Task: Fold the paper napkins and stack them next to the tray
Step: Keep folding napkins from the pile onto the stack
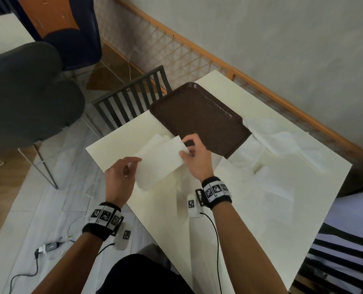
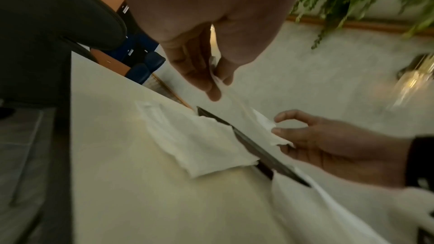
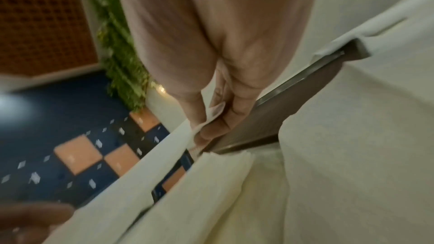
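A thin white paper napkin [image 1: 159,161] is held up above the pale cream worktop [image 1: 250,219], stretched between both hands. The left hand [image 1: 118,177] pinches its near-left corner between thumb and fingers [image 2: 199,73], the other digits loosely extended. The right hand [image 1: 196,160] pinches the opposite far corner between thumb and curled fingers [image 3: 216,127], the paper edge showing between them in the right wrist view.

Directly below the held sheet, between the 2 sets of fingers, a small pile of folded white napkins [image 2: 199,142] lies flat on the worktop, its far edge touching or just beside the near rim of the dark brown textured plastic tray [image 1: 199,117]. The tray sits just beyond the right fingers and holds nothing visible.

To the right of the right fingers, several loose unfolded white napkins [image 1: 282,149] lie spread and overlapping on the worktop, some touching the tray's right side. A further white sheet [image 1: 182,200] lies under the right wrist, near the worktop's front edge.

Past the left fingers, off the worktop, stand a dark grey padded chair [image 1: 25,92] and a black slatted chair back [image 1: 131,100]. Both wrists wear black bands with printed square markers [image 1: 215,190].
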